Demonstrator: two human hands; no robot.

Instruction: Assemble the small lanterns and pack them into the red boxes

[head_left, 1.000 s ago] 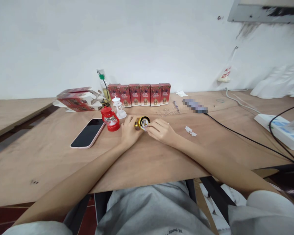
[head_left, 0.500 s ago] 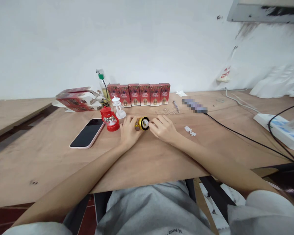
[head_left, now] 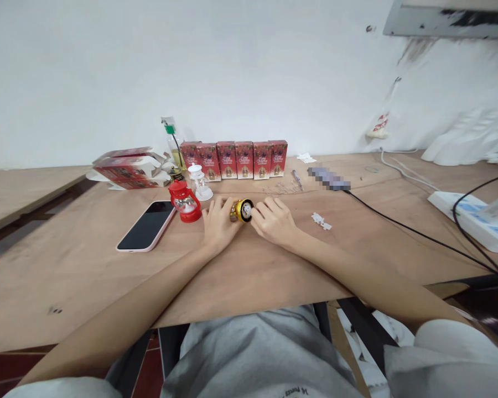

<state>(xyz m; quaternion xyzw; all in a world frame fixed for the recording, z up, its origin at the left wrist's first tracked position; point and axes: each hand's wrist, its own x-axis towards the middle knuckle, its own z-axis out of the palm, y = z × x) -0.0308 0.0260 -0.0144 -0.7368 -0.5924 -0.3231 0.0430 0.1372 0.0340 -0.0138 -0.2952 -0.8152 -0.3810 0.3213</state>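
Note:
A small gold lantern (head_left: 242, 210) lies on its side with its open base turned toward me and to the right. My left hand (head_left: 219, 225) grips it around the body, thumb and fingers closed. White and metallic parts show inside the base, too small to make out. At the base rim, my right hand (head_left: 274, 220) has its fingers curled and pinched together; whatever they hold is hidden. To the left of my left hand stand a red lantern (head_left: 185, 203) and a white lantern (head_left: 200, 183), with a dark bronze lantern (head_left: 175, 174) behind them.
Several red boxes (head_left: 244, 160) stand in a row near the wall. A phone (head_left: 146, 228) lies at left, opened cartons (head_left: 128, 168) behind it. At right are a screwdriver (head_left: 297, 180), white plastic pieces (head_left: 321, 221), a cabled device (head_left: 328, 179) and a power strip (head_left: 473, 221).
My right hand has shifted slightly, its fingers curling more at the lantern's base. The gold lantern has turned a little, and its inside looks different. The left hand keeps its grip.

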